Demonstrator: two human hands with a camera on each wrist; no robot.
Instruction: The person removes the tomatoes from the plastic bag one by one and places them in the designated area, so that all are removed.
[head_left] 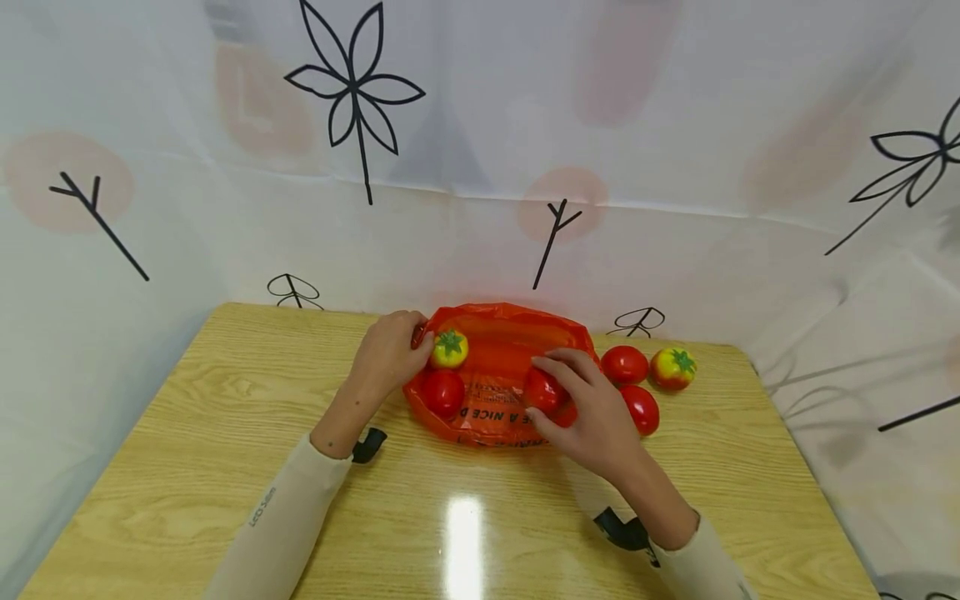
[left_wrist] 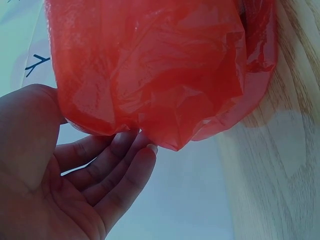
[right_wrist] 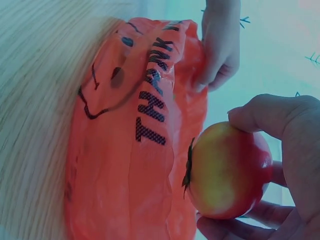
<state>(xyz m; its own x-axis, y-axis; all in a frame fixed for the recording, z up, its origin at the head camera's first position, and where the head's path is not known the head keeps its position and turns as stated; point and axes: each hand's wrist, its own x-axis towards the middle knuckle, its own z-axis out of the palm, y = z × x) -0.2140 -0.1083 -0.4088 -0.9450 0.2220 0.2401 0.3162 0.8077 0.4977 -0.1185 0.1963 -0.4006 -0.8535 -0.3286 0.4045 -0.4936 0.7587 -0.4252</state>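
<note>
A red plastic bag (head_left: 502, 333) with black print lies with its mouth spread wide. My left hand (head_left: 386, 354) pinches its left rim, thumb inside and fingers outside. Two tomatoes sit inside at that end: one with a yellow top and green leaves (head_left: 450, 348), the other plain red (head_left: 442, 392). Over the right part of the mouth, my right hand (head_left: 596, 412) grips another tomato (right_wrist: 227, 170) between thumb and fingers. The right wrist view shows its yellow-and-red skin and green leaves, beside the printed wall of the bag (right_wrist: 150, 115).
Right of the bag are two red tomatoes (head_left: 625, 365) and a yellow-topped one (head_left: 672, 368) on the wooden table (head_left: 187, 450). Behind the table's back edge hangs a pale cloth (head_left: 465, 242) with plant drawings.
</note>
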